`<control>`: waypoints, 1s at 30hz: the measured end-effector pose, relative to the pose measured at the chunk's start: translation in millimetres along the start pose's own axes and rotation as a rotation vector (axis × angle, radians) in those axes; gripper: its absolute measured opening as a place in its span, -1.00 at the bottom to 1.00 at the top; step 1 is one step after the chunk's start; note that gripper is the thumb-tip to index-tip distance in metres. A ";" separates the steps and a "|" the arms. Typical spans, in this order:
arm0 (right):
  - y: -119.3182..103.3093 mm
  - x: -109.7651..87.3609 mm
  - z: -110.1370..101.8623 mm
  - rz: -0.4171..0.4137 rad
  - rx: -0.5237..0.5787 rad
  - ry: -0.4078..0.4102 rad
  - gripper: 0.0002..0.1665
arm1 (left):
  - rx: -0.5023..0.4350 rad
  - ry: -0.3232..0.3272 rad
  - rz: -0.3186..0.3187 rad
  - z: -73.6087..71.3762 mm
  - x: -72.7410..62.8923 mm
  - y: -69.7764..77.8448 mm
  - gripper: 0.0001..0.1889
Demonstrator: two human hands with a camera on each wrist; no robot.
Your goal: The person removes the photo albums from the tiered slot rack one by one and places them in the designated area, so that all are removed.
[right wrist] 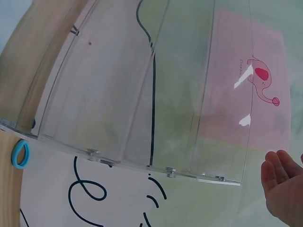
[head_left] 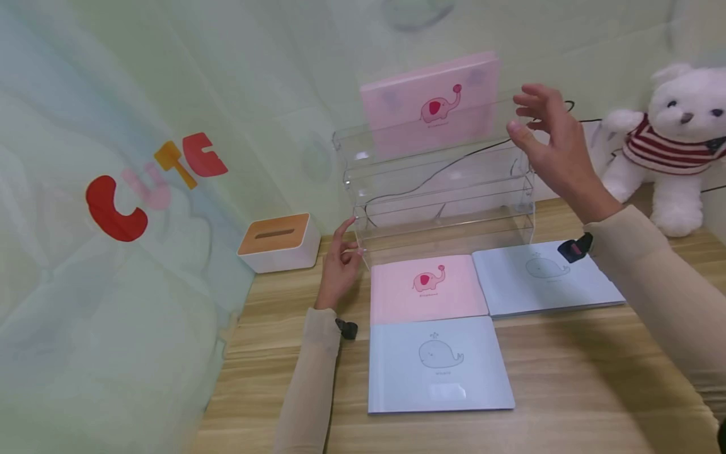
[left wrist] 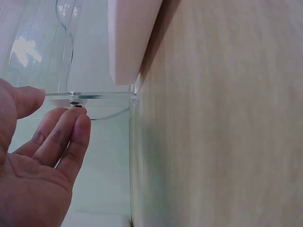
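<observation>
A clear acrylic rack [head_left: 442,183] with several tiers stands against the wall. In its top tier a pink elephant book [head_left: 433,110] leans upright. My left hand [head_left: 340,268] touches the rack's left side with its fingertips, fingers loosely bent; the left wrist view shows those fingers [left wrist: 64,137] by a metal fastener on the panel. Beside the rack's upper right corner, my right hand [head_left: 550,139] is raised with nothing in it, apart from the book. On the table lie a pink elephant book [head_left: 428,306], a blue whale book [head_left: 439,394] and another blue whale book [head_left: 510,290].
A white tissue box [head_left: 289,255] with a wooden lid sits left of the rack. A white teddy bear [head_left: 675,145] in a striped top is at the right. A black cable [head_left: 437,173] runs behind the rack. The right wrist view shows a light-blue ring [right wrist: 20,154] near the rack's end.
</observation>
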State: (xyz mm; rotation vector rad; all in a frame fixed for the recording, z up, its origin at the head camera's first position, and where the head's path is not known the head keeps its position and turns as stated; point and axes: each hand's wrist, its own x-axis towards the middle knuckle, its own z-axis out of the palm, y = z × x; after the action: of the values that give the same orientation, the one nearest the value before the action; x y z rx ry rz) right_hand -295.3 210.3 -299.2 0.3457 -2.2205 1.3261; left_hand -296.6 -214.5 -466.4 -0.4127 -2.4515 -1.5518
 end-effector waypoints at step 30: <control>-8.4 80.3 -5.2 0.138 -0.014 -0.062 -0.20 | -0.023 -0.015 0.011 -1.5 0.6 0.2 -0.19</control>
State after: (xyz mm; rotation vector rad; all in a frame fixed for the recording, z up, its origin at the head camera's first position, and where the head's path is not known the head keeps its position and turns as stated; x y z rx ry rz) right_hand -356.4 214.6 -246.3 0.2345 -2.3403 1.3866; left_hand -297.1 -215.8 -465.4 -0.4422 -2.4410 -1.5793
